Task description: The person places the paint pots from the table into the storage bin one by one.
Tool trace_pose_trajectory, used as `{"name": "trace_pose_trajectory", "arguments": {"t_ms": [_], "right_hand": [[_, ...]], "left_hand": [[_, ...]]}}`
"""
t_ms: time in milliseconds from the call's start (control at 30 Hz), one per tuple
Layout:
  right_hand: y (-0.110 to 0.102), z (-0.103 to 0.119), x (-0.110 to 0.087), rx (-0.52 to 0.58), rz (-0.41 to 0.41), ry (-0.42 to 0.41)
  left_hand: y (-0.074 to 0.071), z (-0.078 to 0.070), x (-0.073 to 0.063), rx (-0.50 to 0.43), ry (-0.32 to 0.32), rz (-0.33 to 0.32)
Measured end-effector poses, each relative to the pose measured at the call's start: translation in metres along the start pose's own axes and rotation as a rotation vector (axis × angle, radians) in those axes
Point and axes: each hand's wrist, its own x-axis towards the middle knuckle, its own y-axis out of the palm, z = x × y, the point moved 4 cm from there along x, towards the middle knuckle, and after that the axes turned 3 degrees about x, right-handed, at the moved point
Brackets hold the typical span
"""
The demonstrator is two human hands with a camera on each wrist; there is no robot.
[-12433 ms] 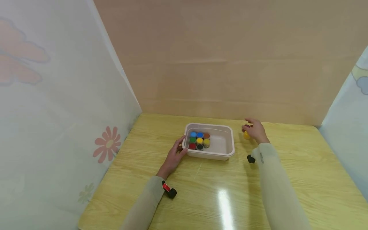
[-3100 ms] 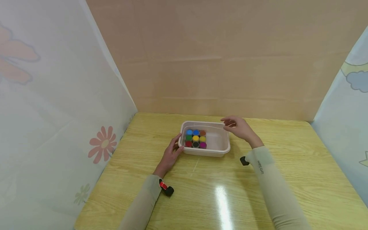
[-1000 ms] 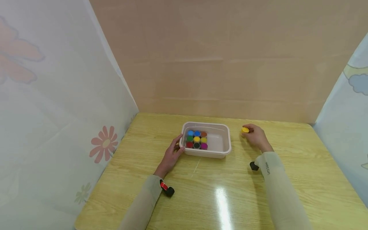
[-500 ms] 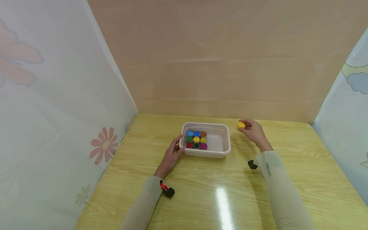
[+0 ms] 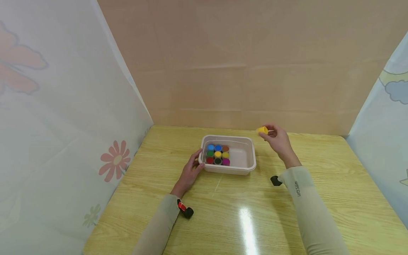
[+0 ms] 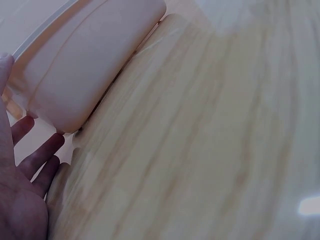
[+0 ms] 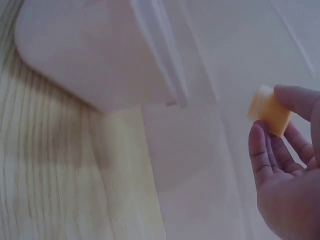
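Observation:
My right hand (image 5: pixel 279 141) pinches a small yellow paint pot (image 5: pixel 262 130) between thumb and fingers, in the air behind and right of the pale plastic tub (image 5: pixel 243 170). In the right wrist view the paint pot (image 7: pixel 274 112) is tilted, its pale, see-through-looking end away from the palm. My left hand (image 5: pixel 189 173) rests at the tub's left end, thumb at the front corner and fingers along the side. The left wrist view shows extended fingers (image 6: pixel 42 150) touching the tub's wall (image 6: pixel 85 65). Inside the tub, several coloured paint pots (image 5: pixel 218 154) stand in rows at the left.
The tub stands on a wood-grain table (image 5: pixel 216 209). Behind it rises a brown paper-like backdrop (image 5: pixel 204 88). A pale sheet with flowers (image 5: pixel 63 141) closes the left side, and another printed sheet (image 5: pixel 392 134) the right.
At 3.1 s ago my right hand held nothing visible; it then took the yellow paint pot from the table right of the tub. It has since lifted, tilted and moved the pot leftward. Left hand unchanged.

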Motion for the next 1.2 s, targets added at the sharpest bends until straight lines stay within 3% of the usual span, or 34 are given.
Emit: {"name": "trace_pose_trajectory", "arguments": {"t_ms": [200, 433, 967, 1200], "right_hand": [[0.005, 0.011, 0.0, 0.311, 0.01, -0.057], [0.009, 0.013, -0.001, 0.468, 0.062, -0.091], [0.021, 0.016, -0.003, 0.318, 0.066, -0.064], [0.023, 0.012, -0.001, 0.242, 0.058, -0.1]], "left_hand": [[0.0, 0.0, 0.0, 0.004, 0.003, 0.004], [0.0, 0.001, 0.0, 0.028, 0.013, -0.004], [0.0, 0.001, 0.001, 0.031, 0.011, -0.011], [0.0, 0.002, 0.001, 0.027, 0.016, -0.016]]}}
